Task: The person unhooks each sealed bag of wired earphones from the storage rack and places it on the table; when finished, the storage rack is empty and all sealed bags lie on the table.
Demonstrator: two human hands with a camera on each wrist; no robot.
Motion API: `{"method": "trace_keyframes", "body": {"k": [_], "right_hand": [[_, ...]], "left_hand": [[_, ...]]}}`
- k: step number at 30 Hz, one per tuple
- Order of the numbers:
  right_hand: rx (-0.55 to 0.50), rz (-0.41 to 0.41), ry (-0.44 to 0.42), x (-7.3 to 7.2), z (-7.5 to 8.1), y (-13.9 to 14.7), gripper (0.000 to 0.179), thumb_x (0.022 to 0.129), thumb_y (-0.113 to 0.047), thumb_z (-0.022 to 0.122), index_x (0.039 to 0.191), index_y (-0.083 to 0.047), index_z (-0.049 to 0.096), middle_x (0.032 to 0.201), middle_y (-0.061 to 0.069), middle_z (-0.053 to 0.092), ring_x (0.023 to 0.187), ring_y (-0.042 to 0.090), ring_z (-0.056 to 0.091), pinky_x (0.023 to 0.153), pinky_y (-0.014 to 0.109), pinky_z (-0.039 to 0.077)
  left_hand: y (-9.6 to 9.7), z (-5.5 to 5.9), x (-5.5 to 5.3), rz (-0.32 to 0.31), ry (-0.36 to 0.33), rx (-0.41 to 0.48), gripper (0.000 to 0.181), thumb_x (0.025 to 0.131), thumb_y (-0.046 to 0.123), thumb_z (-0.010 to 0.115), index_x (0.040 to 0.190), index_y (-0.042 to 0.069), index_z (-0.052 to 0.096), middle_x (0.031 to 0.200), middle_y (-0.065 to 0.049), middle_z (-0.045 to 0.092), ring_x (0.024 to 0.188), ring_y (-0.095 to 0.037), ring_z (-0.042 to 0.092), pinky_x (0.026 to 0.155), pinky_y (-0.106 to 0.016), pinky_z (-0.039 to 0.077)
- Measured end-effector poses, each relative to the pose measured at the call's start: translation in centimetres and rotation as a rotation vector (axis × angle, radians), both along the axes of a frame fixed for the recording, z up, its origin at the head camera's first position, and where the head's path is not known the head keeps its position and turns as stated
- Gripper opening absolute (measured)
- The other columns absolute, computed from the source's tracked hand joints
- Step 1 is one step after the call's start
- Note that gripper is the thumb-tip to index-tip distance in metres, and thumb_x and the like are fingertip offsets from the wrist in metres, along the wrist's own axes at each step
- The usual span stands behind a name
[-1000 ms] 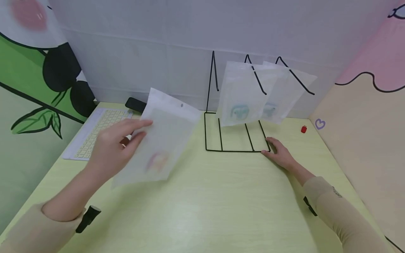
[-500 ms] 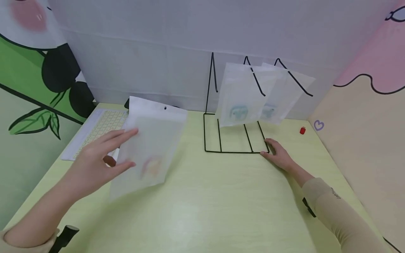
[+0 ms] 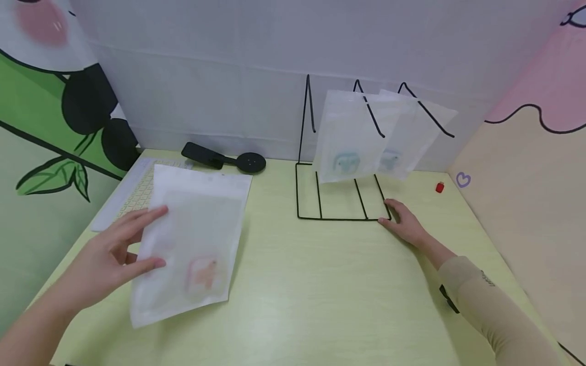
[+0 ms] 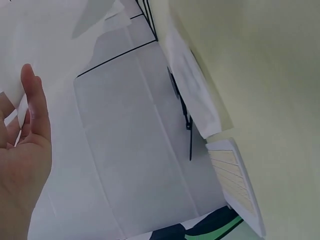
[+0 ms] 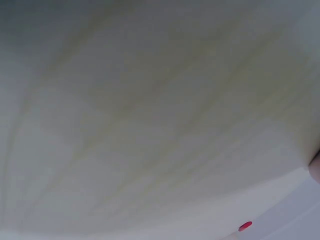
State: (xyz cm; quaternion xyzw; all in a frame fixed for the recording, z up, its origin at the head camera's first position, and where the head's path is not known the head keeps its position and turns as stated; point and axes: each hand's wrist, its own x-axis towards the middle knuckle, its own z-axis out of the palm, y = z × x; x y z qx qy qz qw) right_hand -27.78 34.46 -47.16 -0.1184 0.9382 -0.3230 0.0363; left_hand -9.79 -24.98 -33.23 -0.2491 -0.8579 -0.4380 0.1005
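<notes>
Sleeve [image 3: 471,292] on my R arm has small dark lettering, too tiny to read. L hand [image 3: 107,262] pinches the L edge of a white bag [image 3: 183,234], thumb + forefinger showing on its front; it's up off the table [image 3: 284,305], tilted, w/ a blurry orange-pink print low down. R hand [image 3: 405,223] grips the front R corner of the black wire rack [image 3: 344,219], thumb + finger on the base. Keyboard [image 3: 133,195] is partly behind the bag, key legends unreadable. Beyond: black slab-and-disc item [image 3: 251,162]; pale bags [image 3: 343,132] w/ bluish prints on rack's mid + R hooks; red bit [image 3: 440,187] near a purple heart [image 3: 463,179].
</notes>
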Motion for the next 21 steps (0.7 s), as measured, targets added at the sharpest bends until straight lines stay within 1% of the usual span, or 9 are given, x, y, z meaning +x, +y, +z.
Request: {"method": "trace_keyframes", "body": {"k": [3,7,10,11,12,14,16,18,21], "right_hand": [[-0.001,0.004,0.005,0.0,0.0,0.0,0.072,0.092,-0.037,0.060,0.147,-0.004,0.027,0.154,0.022,0.018,0.141,0.042,0.015,0.111,0.058,0.015],[-0.004,0.003,0.003,0.0,0.0,0.1,0.072,0.092,-0.037,0.060,0.147,-0.004,0.027,0.154,0.022,0.018,0.141,0.042,0.015,0.111,0.057,0.015],[-0.004,0.002,0.002,0.0,0.1,0.1,0.073,0.092,-0.037,0.061,0.147,-0.004,0.027,0.153,0.022,0.019,0.141,0.042,0.015,0.111,0.057,0.015],[-0.002,0.002,0.001,0.0,0.1,0.2,0.073,0.092,-0.037,0.061,0.147,-0.004,0.027,0.153,0.022,0.019,0.141,0.042,0.015,0.111,0.058,0.015],[-0.003,0.001,-0.001,0.0,0.1,0.2,0.073,0.092,-0.037,0.061,0.147,-0.004,0.027,0.153,0.022,0.019,0.141,0.042,0.015,0.111,0.058,0.015],[0.000,0.001,-0.003,0.0,0.1,0.2,0.074,0.092,-0.038,0.061,0.147,-0.004,0.027,0.153,0.022,0.019,0.141,0.042,0.015,0.111,0.058,0.015],[0.001,0.000,-0.005,0.0,0.1,0.2,0.074,0.092,-0.038,0.061,0.148,-0.004,0.026,0.154,0.022,0.019,0.141,0.042,0.015,0.111,0.058,0.015],[0.001,0.000,-0.006,0.0,0.1,0.2,0.074,0.091,-0.038,0.061,0.148,-0.004,0.026,0.154,0.022,0.019,0.141,0.042,0.015,0.111,0.058,0.015],[0.000,0.002,-0.006,-0.1,0.1,0.2,0.074,0.092,-0.038,0.061,0.148,-0.004,0.026,0.154,0.022,0.019,0.141,0.042,0.015,0.111,0.058,0.014]], "left_hand": [[-0.6,-1.0,0.2,-0.005,-0.021,0.026,0.090,0.064,-0.019,0.075,0.143,0.002,0.039,0.135,0.000,0.041,0.098,0.003,0.059,0.056,-0.021,0.053],[-1.4,-2.7,0.4,0.026,-0.084,0.007,0.089,0.067,-0.014,0.076,0.145,0.008,0.038,0.136,0.003,0.038,0.097,0.004,0.057,0.055,-0.022,0.053],[-2.1,-4.0,0.5,0.068,-0.130,-0.071,0.087,0.071,-0.002,0.079,0.146,0.014,0.037,0.136,0.015,0.034,0.095,0.005,0.052,0.057,-0.022,0.053],[-2.3,-4.4,0.4,0.078,-0.138,-0.101,0.087,0.072,0.002,0.079,0.146,0.015,0.037,0.135,0.017,0.033,0.093,0.006,0.050,0.057,-0.021,0.052],[-2.5,-4.8,0.4,0.085,-0.140,-0.129,0.086,0.072,0.005,0.080,0.146,0.016,0.037,0.134,0.016,0.034,0.092,0.006,0.049,0.058,-0.021,0.052],[-2.9,-5.4,0.3,0.103,-0.140,-0.186,0.086,0.071,0.011,0.081,0.145,0.017,0.038,0.133,0.012,0.035,0.092,0.007,0.046,0.059,-0.021,0.053],[-3.3,-6.0,0.1,0.104,-0.140,-0.218,0.084,0.071,0.014,0.082,0.144,0.016,0.040,0.132,0.002,0.038,0.092,0.010,0.046,0.060,-0.022,0.053],[-3.8,-6.5,0.0,0.099,-0.157,-0.245,0.084,0.071,0.018,0.082,0.144,0.016,0.041,0.130,-0.008,0.041,0.093,0.010,0.048,0.060,-0.023,0.054],[-4.7,-7.2,-0.1,0.087,-0.194,-0.282,0.085,0.070,0.025,0.083,0.143,0.016,0.042,0.130,-0.014,0.042,0.093,0.010,0.049,0.061,-0.022,0.054]]}}
